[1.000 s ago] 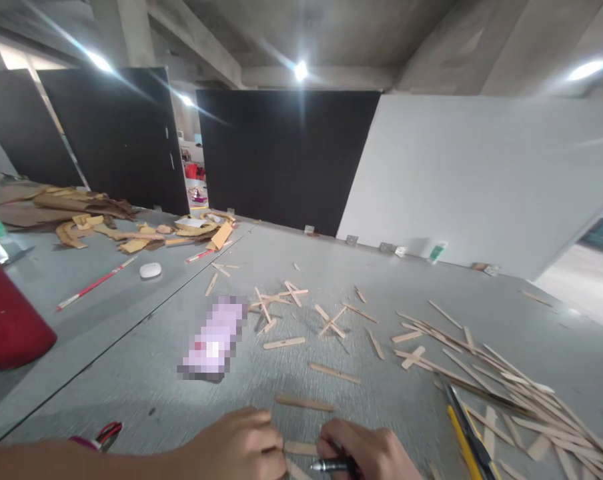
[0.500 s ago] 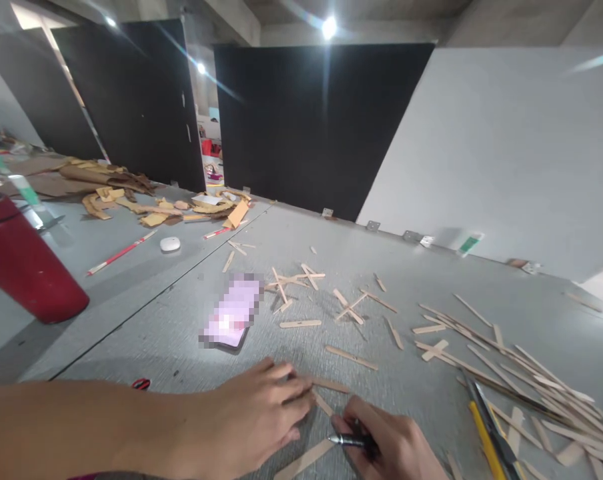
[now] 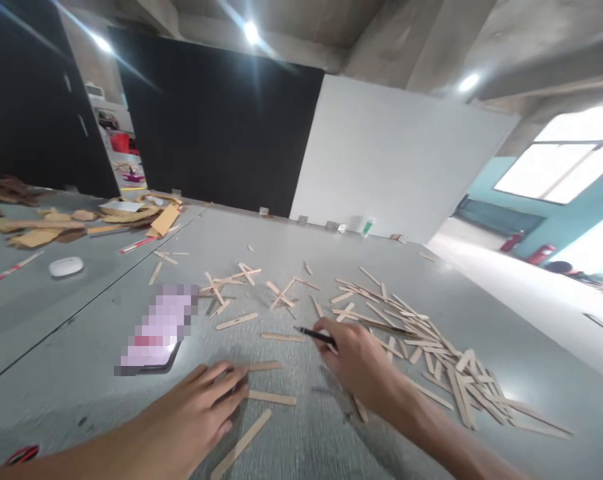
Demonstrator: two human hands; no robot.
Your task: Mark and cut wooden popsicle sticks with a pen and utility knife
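My left hand point(image 3: 201, 403) lies flat on the grey table point(image 3: 291, 247), fingers stretched out, its fingertips on a wooden craft stick point(image 3: 261, 366). Two more sticks lie beside it, one at its fingers point(image 3: 271, 398) and one nearer me point(image 3: 241, 444). My right hand point(image 3: 359, 363) is raised a little above the table and closed round a dark pen point(image 3: 315, 335), whose tip points left. Just right of that hand spreads a heap of several wooden sticks point(image 3: 431, 347).
A phone point(image 3: 156, 330) lies left of the hands. More sticks are scattered across the middle of the table point(image 3: 246, 293). Cardboard scraps point(image 3: 106, 217) and a white oval object point(image 3: 65, 267) sit far left. Red scissor handles point(image 3: 21, 455) show at the bottom left.
The camera has swung right, so the red cylinder has left the view. My right hand has lifted with the pen and moved forward toward the heap. My left hand still rests flat on the table.
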